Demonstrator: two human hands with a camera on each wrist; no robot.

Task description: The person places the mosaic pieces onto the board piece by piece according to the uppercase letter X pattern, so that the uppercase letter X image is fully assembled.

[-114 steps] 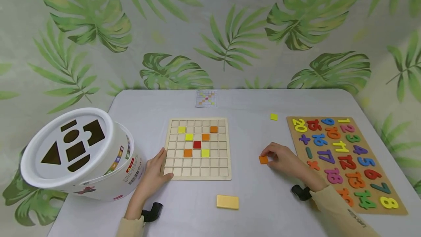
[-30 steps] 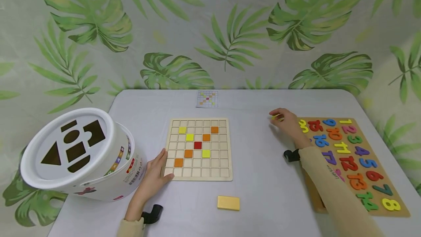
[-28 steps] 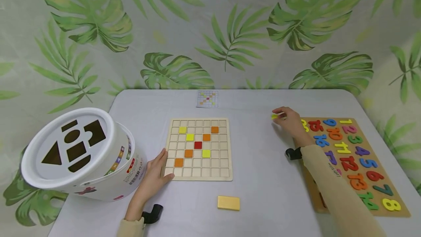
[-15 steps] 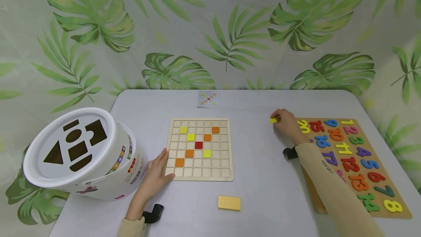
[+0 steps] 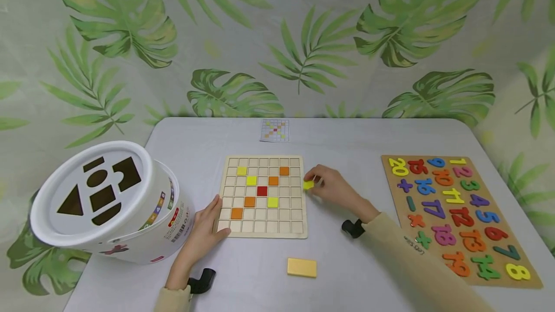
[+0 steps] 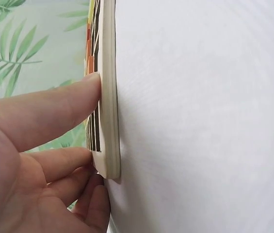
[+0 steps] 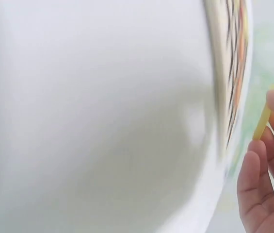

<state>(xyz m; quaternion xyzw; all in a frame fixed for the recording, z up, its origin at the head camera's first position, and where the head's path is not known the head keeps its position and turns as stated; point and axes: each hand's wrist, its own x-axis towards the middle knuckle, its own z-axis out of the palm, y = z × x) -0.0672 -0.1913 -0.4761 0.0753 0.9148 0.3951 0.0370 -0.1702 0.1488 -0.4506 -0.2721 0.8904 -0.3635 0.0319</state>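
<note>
A square wooden grid board (image 5: pixel 284 213) lies on the table, with several yellow and orange tiles and one red tile (image 5: pixel 262 191) in its cells. My left hand (image 5: pixel 204 229) holds its near-left corner, the thumb at the near edge and the fingers along the left side. In the left wrist view the thumb (image 6: pixel 54 114) rests at the board's rim. My right hand (image 5: pixel 331 188) pinches a yellow tile (image 5: pixel 308 185) between thumb and fingers, right beside the board's right edge. The right wrist view shows this tile edge-on (image 7: pixel 263 120), raised from the table.
A small pattern card (image 5: pixel 275 130) lies behind the board. A yellow block (image 5: pixel 301 267) sits in front of it. On the left stands a white bucket (image 5: pixel 173 215) with a shape-sorter lid (image 5: pixel 143 172). At the right lies a number puzzle board (image 5: pixel 433 266).
An orange tile has gone from the right hand into a lower-left cell. The right hand then picked up the yellow tile at the far right and brought it left to the board. The left hand stayed.
</note>
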